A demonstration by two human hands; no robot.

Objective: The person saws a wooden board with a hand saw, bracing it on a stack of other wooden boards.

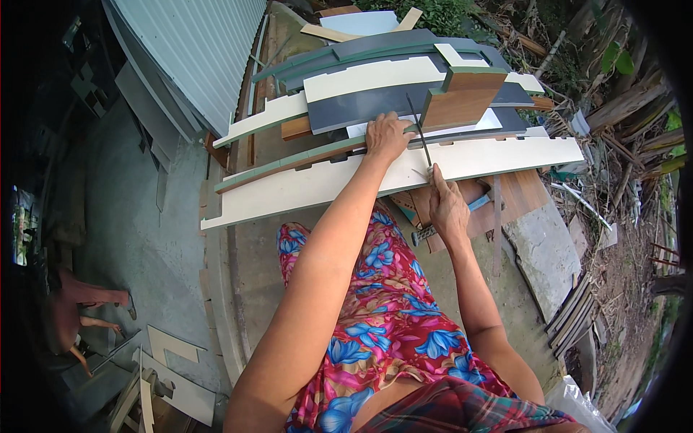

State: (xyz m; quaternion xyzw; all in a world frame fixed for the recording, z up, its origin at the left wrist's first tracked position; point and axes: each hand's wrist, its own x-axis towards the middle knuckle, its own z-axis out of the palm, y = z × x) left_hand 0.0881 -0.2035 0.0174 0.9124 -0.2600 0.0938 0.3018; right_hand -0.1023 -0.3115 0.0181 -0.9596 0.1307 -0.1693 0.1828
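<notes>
My right hand [449,209] is closed around the lower end of a long, thin, dark blade-like tool [419,126]; I cannot tell whether it is a file or a saw blade. It points away from me, across a green-edged brown strip [289,167]. My left hand [388,137] grips that strip just left of the tool, fingers bent over it. Nearest to me lies a long cream board [310,186] with notches along its far edge. Just right of the tool, a stepped brown panel [464,99] with a green edge stands up.
Behind the strip are a dark grey board [361,107] and more notched cream boards [372,78]. A hammer-like tool with a blue part [478,203] lies beneath, at right. Corrugated metal [195,50] rises at left. Another person [79,303] works at lower left; stone slabs [543,252] lie right.
</notes>
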